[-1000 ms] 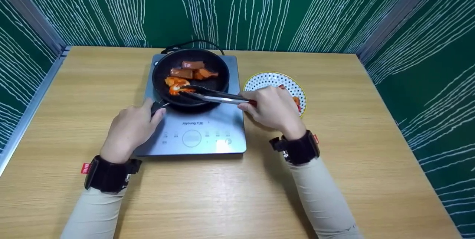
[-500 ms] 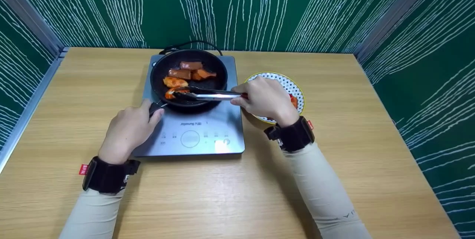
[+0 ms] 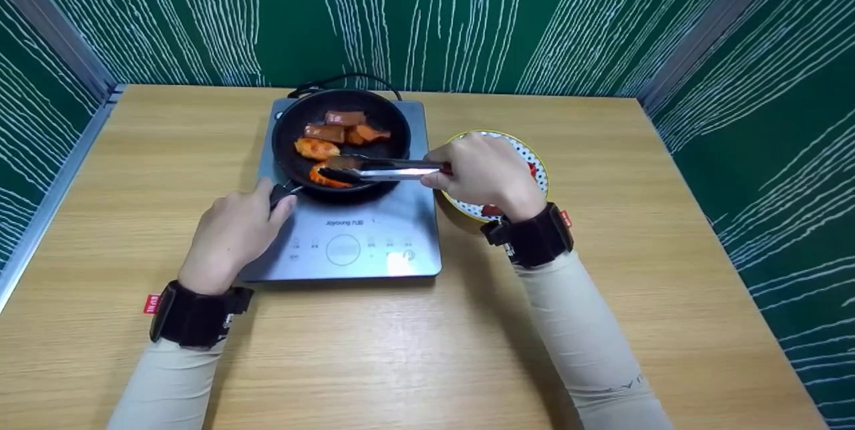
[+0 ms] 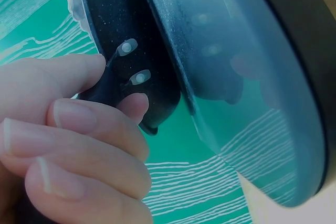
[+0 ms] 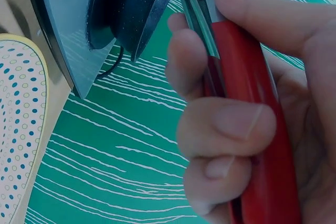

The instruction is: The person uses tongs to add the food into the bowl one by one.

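Note:
My left hand [image 3: 237, 236] grips the black handle of the frying pan [image 3: 394, 103], its fingers curled round it in the left wrist view. My right hand [image 3: 484, 173] holds a pair of tongs [image 3: 394, 172], fingers wrapped round their red handle [image 5: 252, 108]. The black tong tips are low in the pan, at an orange-red piece of food [image 3: 326, 177] near the front. Behind it lie another orange piece [image 3: 315, 148], two brown rectangular slices [image 3: 324, 133] and a further orange piece [image 3: 366, 134].
The pan sits on a silver induction cooker [image 3: 344, 263], with a black cable [image 3: 361, 75] behind it. A dotted plate [image 3: 528, 153] with a yellow rim and some red food stands to the right, partly under my right hand. Green patterned walls [image 3: 401, 16] enclose the wooden table [image 3: 374, 363].
The tongs have shifted within the pan, and the front orange piece now lies apart from the one behind it, turned over to a redder side. My left hand stays on the handle.

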The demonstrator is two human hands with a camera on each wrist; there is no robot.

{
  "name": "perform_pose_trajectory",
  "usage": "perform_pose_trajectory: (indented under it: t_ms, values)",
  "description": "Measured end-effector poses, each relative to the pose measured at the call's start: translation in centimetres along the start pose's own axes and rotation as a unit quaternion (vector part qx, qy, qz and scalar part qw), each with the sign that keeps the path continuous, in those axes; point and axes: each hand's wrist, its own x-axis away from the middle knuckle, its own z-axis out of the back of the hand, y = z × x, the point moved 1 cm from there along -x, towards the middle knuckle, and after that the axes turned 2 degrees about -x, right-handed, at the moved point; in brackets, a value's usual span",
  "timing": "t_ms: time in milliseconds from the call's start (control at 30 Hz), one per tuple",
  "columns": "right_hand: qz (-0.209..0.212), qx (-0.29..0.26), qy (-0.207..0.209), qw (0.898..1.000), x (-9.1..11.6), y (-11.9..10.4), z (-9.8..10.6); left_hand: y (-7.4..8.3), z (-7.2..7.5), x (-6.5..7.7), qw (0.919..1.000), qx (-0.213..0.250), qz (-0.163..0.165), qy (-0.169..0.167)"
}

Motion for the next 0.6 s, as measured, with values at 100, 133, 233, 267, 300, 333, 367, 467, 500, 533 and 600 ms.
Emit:
perform_pose_trajectory:
  t_ms: [100, 133, 233, 267, 300, 333, 367, 467, 500, 533, 600]
  values:
    - [-0.006, 0.005, -0.007, 1.000, -0.1, -0.1, 0.1, 0.0, 0.0, 0.0, 1.0000, 0.003, 0.004, -0.003]
    - [-0.008, 0.010, -0.010, 1.000, -0.2, -0.2, 0.1, 0.0, 0.0, 0.1, 1.0000, 0.004, 0.005, -0.004]
    - [-0.013, 0.019, -0.018, 1.000, -0.5, -0.5, 0.1, 0.0, 0.0, 0.1, 0.9999, 0.006, 0.007, -0.004]
    - [-0.014, 0.019, -0.020, 1.000, -0.6, -0.7, 0.1, 0.0, 0.0, 0.1, 0.9999, 0.006, 0.008, -0.005]
    - [-0.014, 0.019, -0.022, 0.999, -0.6, -0.8, 0.1, 0.1, 0.0, 0.1, 0.9999, 0.006, 0.008, -0.005]
    - [-0.014, 0.018, -0.023, 0.999, -0.7, -0.9, 0.1, 0.1, 0.0, 0.1, 0.9999, 0.006, 0.009, -0.005]
    - [-0.015, 0.015, -0.024, 1.000, -0.8, -1.0, 0.1, 0.1, 0.0, 0.1, 0.9999, 0.006, 0.009, -0.005]
    - [-0.009, 0.015, -0.020, 1.000, -0.9, -1.2, 0.0, 0.1, 0.0, 0.0, 0.9999, 0.005, 0.007, -0.006]
    - [-0.007, 0.015, -0.018, 1.000, -0.9, -1.3, -0.1, 0.1, 0.0, 0.0, 0.9999, 0.005, 0.007, -0.006]
    - [-0.006, 0.014, -0.017, 1.000, -1.0, -1.3, -0.1, 0.1, 0.0, 0.0, 1.0000, 0.005, 0.006, -0.006]
    - [-0.003, 0.014, -0.013, 1.000, -1.1, -1.5, -0.3, 0.1, 0.0, 0.0, 0.9999, 0.005, 0.006, -0.007]
